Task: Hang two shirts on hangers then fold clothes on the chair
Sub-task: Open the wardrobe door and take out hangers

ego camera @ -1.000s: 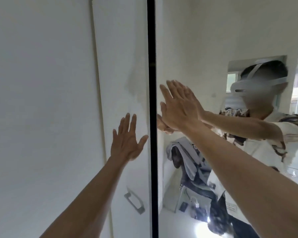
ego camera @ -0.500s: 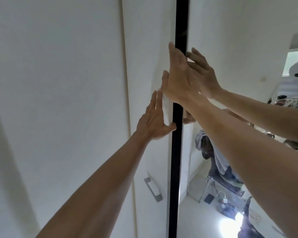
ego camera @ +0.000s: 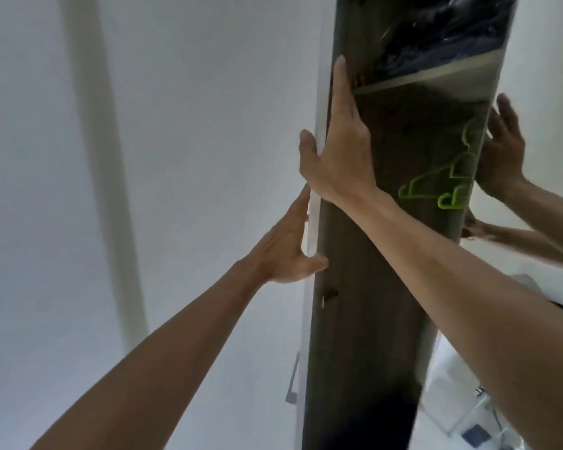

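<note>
Green hangers (ego camera: 436, 186): two | hands: left (ego camera: 286, 248), right (ego camera: 338, 157) gripping white door (ego camera: 316, 190) edge

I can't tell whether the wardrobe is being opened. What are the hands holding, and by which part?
Both take the white door by its free vertical edge: right hand higher, fingers inside the gap; left hand lower, thumb round the edge.
</note>
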Action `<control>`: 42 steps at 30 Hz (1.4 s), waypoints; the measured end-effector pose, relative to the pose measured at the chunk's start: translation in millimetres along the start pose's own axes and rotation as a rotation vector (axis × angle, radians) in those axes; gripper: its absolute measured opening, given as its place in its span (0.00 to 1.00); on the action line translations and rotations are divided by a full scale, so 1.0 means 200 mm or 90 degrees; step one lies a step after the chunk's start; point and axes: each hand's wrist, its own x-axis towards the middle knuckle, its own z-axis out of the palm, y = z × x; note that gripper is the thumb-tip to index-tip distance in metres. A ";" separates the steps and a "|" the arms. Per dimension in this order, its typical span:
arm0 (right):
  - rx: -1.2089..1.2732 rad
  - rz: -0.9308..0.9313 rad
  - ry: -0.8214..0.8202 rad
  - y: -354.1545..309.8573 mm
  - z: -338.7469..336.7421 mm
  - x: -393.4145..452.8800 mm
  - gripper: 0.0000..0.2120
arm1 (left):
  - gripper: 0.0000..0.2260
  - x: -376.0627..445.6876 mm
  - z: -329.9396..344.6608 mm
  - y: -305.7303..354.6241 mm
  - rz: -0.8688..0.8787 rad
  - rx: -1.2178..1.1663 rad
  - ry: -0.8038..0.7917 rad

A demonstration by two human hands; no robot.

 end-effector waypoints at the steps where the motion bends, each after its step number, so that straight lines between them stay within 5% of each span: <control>1: -0.005 -0.005 -0.024 -0.03 0.07 0.02 0.41 | 0.49 -0.03 -0.05 -0.05 -0.013 0.012 0.000; 7: -0.057 -0.072 -0.074 -0.15 0.50 0.06 0.46 | 0.39 -0.25 -0.23 -0.39 -0.144 0.060 0.039; 20: -0.146 -0.075 -0.203 -0.16 1.27 0.25 0.49 | 0.55 -0.16 -0.56 -1.03 -0.244 0.061 0.179; 30: -0.180 -0.056 -0.156 0.02 1.52 0.38 0.32 | 0.66 -0.03 -0.56 -1.30 -0.157 0.213 0.227; 42: -0.218 -0.028 -0.154 0.15 1.63 0.46 0.30 | 0.68 0.05 -0.54 -1.42 -0.067 0.345 0.260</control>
